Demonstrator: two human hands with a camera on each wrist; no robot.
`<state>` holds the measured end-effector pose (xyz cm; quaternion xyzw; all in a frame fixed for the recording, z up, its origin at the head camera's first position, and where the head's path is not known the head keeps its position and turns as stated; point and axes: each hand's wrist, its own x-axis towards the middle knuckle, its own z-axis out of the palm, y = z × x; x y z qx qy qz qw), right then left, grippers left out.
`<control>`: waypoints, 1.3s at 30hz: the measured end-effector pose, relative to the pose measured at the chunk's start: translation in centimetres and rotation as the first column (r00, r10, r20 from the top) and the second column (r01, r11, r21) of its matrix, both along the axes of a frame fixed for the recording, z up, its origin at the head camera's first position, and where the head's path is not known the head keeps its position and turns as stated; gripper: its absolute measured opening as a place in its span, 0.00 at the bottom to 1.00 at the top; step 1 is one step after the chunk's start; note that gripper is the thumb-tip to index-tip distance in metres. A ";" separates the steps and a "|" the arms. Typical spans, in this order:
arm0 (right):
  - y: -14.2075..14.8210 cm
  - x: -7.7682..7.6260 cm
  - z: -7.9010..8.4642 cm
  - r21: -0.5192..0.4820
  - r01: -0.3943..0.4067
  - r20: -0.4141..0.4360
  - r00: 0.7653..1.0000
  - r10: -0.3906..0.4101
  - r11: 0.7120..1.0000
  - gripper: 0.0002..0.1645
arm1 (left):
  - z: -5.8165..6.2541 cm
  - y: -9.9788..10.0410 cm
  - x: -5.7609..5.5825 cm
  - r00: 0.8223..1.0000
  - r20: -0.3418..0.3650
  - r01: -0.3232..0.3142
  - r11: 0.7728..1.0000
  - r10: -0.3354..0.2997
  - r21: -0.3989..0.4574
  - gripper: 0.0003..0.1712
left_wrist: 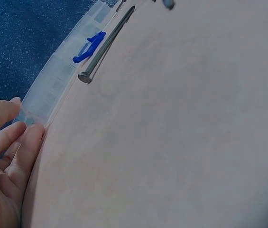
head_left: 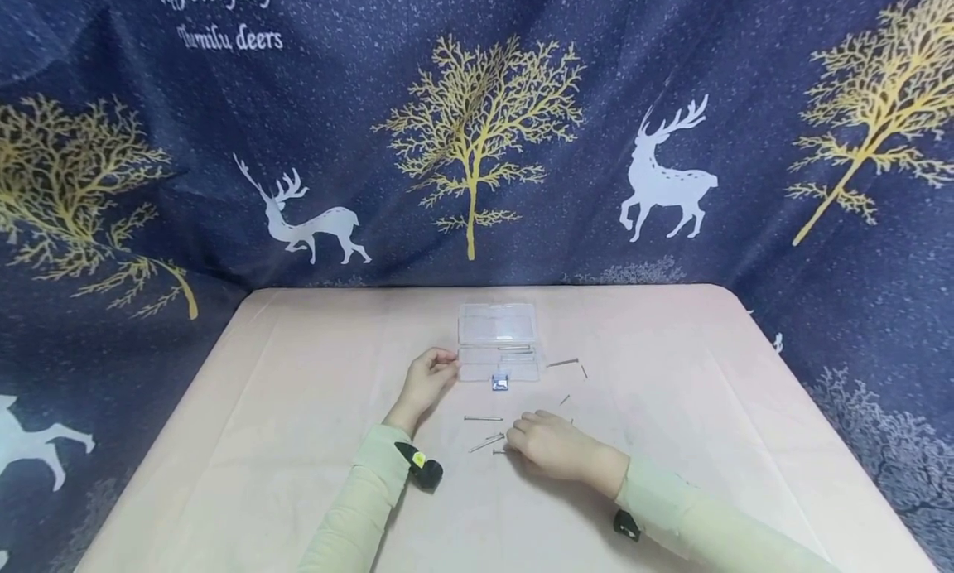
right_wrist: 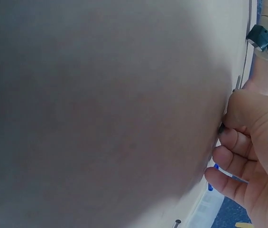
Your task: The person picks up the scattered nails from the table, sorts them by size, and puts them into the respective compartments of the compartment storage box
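A clear plastic storage box (head_left: 477, 373) lies with its lid (head_left: 484, 323) folded back, several nails (head_left: 516, 353) inside and a blue latch (left_wrist: 89, 47) at the front. My left hand (head_left: 426, 384) pinches the box's left end between thumb and fingers. Lower right of the box, my right hand (head_left: 555, 447) is down at the table, thumb and forefinger together on a nail (head_left: 498, 452); only its head end shows past the fingers, the rest is hidden. Beside that hand lie a long nail (head_left: 483, 418) and crossed nails (head_left: 486, 443).
To the right of the box are another long nail (head_left: 562, 363) and small nails (head_left: 585, 373) (head_left: 565, 400). The table (head_left: 261, 440) has a pale pink cover. A dark blue cloth (head_left: 477, 10) with deer and trees hangs behind its far edge.
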<state>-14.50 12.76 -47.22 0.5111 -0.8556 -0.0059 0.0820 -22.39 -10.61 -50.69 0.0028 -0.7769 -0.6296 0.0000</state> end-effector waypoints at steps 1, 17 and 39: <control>0.0 0.0 0.0 0.001 0.003 0.002 1.000 -0.003 1.000 0.06 | 0.0 0.0 0.0 1.000 -0.004 0.001 1.000 -0.001 -0.004 0.12; 0.3 0.5 0.6 -0.015 0.015 0.033 0.999 -0.014 1.000 0.07 | -0.2 0.1 0.1 1.000 -0.007 -0.011 0.999 0.010 -0.052 0.11; 1.6 -0.5 0.5 -0.130 0.010 0.044 0.999 -0.004 0.991 0.08 | 0.4 -0.1 0.5 1.000 -0.020 0.005 1.000 -0.005 -0.007 0.11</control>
